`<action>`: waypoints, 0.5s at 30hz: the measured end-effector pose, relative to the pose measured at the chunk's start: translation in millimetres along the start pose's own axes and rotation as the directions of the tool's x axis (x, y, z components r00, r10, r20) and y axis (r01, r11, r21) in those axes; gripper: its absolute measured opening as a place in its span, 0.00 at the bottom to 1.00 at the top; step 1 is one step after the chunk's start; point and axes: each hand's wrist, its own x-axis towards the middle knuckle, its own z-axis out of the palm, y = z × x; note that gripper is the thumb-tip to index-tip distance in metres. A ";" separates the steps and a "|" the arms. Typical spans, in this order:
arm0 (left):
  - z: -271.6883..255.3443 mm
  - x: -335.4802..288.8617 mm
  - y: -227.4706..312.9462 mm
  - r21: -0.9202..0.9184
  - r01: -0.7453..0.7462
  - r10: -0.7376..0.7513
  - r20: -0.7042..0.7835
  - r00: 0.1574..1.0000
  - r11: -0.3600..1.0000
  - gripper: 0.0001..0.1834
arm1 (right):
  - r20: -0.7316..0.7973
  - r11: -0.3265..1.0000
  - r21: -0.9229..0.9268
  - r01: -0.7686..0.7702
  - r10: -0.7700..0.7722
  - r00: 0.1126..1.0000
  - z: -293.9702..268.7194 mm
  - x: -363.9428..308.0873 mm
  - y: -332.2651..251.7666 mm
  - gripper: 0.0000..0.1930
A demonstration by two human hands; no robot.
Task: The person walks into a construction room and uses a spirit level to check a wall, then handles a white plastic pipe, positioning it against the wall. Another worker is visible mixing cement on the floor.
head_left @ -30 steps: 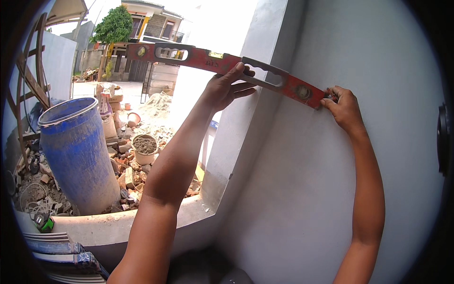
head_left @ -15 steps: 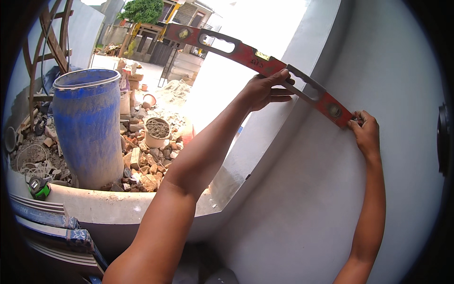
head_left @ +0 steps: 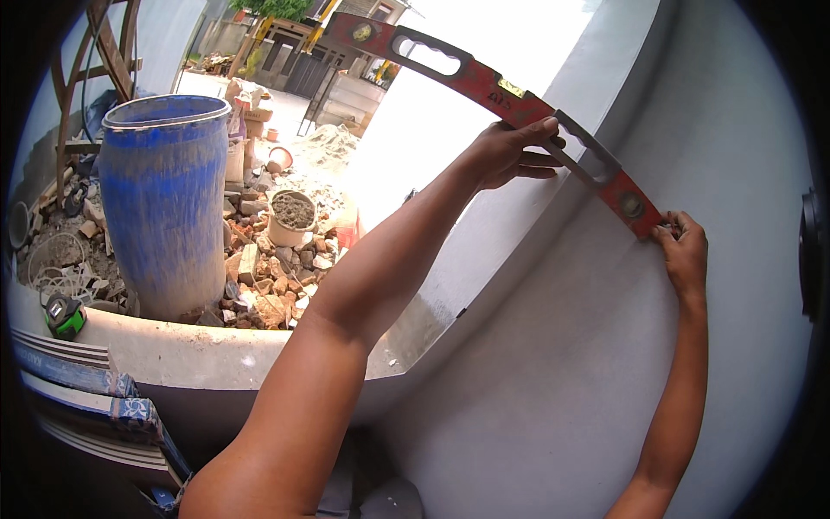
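One spirit level, left fingers grasping, grip of right fingers unclear, one barrel

Level partly hidden; tree cropped

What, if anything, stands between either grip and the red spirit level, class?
Nothing visible does. The left grip holds the red spirit level from below, right of its middle; the right grip is at the level's lower end, with no obstacle showing between.

Grey wall, low ledge, sunlit rubble beyond
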 end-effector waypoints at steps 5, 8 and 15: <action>-0.1 0.0 0.0 0.002 -0.006 0.006 0.001 1.000 1.000 0.21 | -0.007 1.000 -0.006 0.000 0.000 1.000 1.3 -0.3 0.9 0.08; -0.3 -0.6 -0.1 0.003 -0.002 0.002 -0.007 1.000 1.000 0.23 | -0.022 0.999 -0.036 -0.005 0.004 1.000 -1.1 -1.2 -2.7 0.08; -3.4 3.1 -3.5 0.044 -0.015 0.015 0.010 1.000 0.999 0.30 | -0.085 0.915 0.377 -0.143 0.188 0.979 -14.5 -35.4 -40.0 0.14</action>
